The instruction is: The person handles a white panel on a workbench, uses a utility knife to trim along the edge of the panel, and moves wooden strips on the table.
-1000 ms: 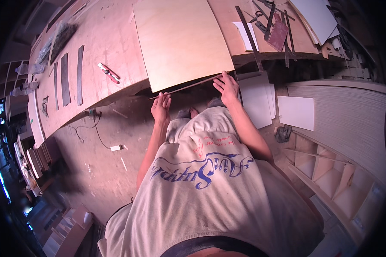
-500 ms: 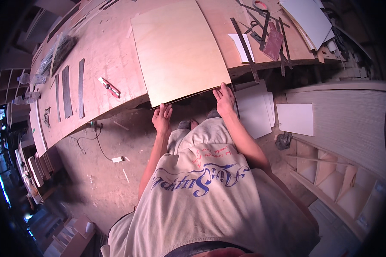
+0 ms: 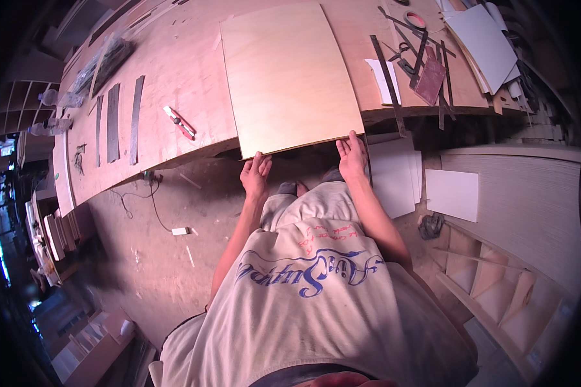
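Both forearms reach forward and slant inward from the elbows, the right elbow visibly bent. The left hand (image 3: 256,174) and right hand (image 3: 352,157) stay well apart, roughly level, the right slightly farther forward. Fingers on both point away from the body, lightly curled; the wrists look nearly straight.

Thin strip (image 3: 303,148), earlier apart from pale board (image 3: 290,80), now along its near edge
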